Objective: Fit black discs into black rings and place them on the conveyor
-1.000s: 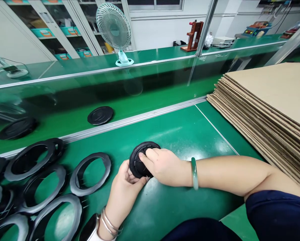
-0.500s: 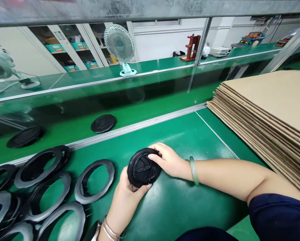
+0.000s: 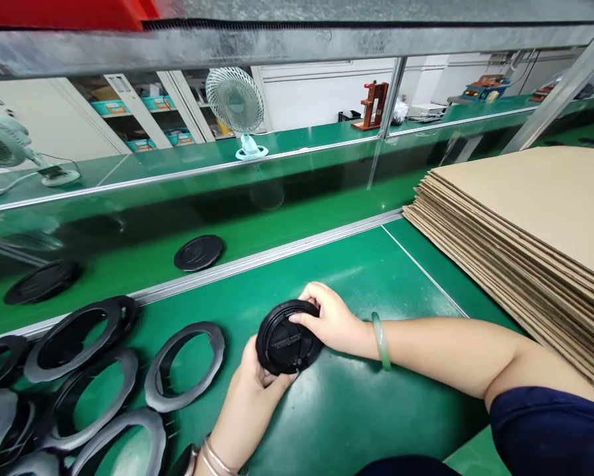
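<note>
A round black plastic cap-like part, with a raised rim and a small bar across its middle, is held above the green table. My left hand grips its lower left edge, thumb along the bottom. From the upper right, my right hand clasps the rim with its thumb over the face. The fingers behind the part are hidden. Left of my hands lies a black ring, apart from several similar rings heaped at the table's left side.
Two black discs lie on the green strip beyond the metal rail. A tall stack of cardboard sheets stands at the right. Behind a clear panel is a fan. A metal beam crosses overhead.
The view has tilted slightly upward, showing a red object at the top left. Both hands keep hold of the round part, which has turned slightly.
</note>
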Demonstrator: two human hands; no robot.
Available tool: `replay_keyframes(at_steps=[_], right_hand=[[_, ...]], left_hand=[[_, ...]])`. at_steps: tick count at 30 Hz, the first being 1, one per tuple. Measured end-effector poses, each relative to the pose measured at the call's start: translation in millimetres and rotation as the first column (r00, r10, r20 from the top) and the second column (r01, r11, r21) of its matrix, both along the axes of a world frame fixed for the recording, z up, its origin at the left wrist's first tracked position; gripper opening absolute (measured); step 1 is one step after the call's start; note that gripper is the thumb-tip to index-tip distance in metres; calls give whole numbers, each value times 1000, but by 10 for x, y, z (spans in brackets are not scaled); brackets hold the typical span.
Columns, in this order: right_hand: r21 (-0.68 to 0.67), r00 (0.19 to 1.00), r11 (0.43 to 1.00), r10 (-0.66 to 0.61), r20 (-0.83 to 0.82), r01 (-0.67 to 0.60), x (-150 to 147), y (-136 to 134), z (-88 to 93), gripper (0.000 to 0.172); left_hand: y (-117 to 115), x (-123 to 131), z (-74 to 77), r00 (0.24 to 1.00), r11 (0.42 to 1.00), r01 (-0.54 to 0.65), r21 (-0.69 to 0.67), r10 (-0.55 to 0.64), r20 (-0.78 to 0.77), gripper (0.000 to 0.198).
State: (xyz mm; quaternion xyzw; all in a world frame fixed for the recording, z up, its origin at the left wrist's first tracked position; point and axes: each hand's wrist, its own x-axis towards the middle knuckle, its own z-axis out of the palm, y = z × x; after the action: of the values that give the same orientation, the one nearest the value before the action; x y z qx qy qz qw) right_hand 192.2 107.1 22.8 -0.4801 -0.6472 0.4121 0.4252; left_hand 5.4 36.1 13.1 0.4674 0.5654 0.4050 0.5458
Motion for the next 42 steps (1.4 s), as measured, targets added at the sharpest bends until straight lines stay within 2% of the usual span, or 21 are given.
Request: replay_keyframes(at_steps=[1, 3, 5, 7, 11, 15, 19, 21, 23, 26, 28, 30, 32, 34, 36, 39, 40, 42], right_hand=[[-15, 999, 999, 32, -15, -32, 14, 7, 2, 24], [-80, 980, 981, 169, -109, -178, 47, 17, 7, 27], [-148, 919, 923, 316, -237, -356, 75, 22, 15, 46], [-198, 872, 869, 386, -302, -453, 89, 24, 23, 61], [-290, 871, 840, 361, -334, -459, 73, 13, 46, 52], [-348, 872, 824, 315, -375, -447, 54, -26, 60, 51], [-349, 903, 856, 265, -338, -381, 95, 8, 40, 51], [-336, 927, 890, 204, -315, -309, 135, 73, 28, 52], [-327, 944, 915, 137, -300, -236, 177, 157, 22, 53], [-317, 952, 934, 65, -298, -163, 220, 270, 22, 55], [-308, 952, 941, 42, -303, -139, 231, 319, 19, 56], [-308, 946, 943, 18, -323, -123, 233, 359, 2, 57], [-318, 921, 943, -31, -387, -102, 241, 413, -33, 58], [-327, 871, 940, -82, -485, -93, 259, 507, -84, 59], [-308, 831, 947, -99, -547, -91, 276, 658, -132, 52], [-202, 869, 979, -87, -488, -15, 260, 981, -154, 39], [-153, 887, 988, -94, -452, 27, 239, 1102, -141, 41], [-55, 909, 993, -117, -399, 104, 187, 1336, -90, 44]], left_hand=[[3, 7, 15, 1000, 999, 13, -34, -13, 14, 66], [3, 20, 36, 999, 998, 36, -54, -34, 33, 66], [-1, 32, 50, 997, 998, 43, -43, -40, 63, 64], [-6, 42, 63, 994, 997, 67, -28, -64, 91, 62], [-19, 61, 95, 989, 995, 102, 7, -102, 107, 58], [-61, 78, 109, 991, 994, 102, 38, -105, 88, 54], [-106, 38, 147, 991, 989, 133, 71, -133, -5, 52], [-105, -34, 206, 985, 979, 116, 168, -92, -145, 53], [-77, -146, 280, 934, 944, 57, 325, 64, -351, 44], [17, -353, 341, 728, 866, -4, 499, 345, -593, 34], [89, -469, 311, 592, 865, -9, 501, 409, -695, 43], [137, -525, 242, 531, 898, -5, 440, 375, -760, 51], [138, -503, 179, 579, 921, 29, 389, 302, -758, 50], [81, -412, 161, 716, 916, 123, 383, 186, -673, 51], [-15, -286, 183, 843, 885, 265, 382, -20, -538, 61], [-143, -123, 206, 898, 852, 410, 325, -316, -305, 63], [-158, -91, 194, 906, 863, 416, 287, -367, -210, 58], [-133, -65, 139, 929, 913, 361, 189, -370, 11, 42]])
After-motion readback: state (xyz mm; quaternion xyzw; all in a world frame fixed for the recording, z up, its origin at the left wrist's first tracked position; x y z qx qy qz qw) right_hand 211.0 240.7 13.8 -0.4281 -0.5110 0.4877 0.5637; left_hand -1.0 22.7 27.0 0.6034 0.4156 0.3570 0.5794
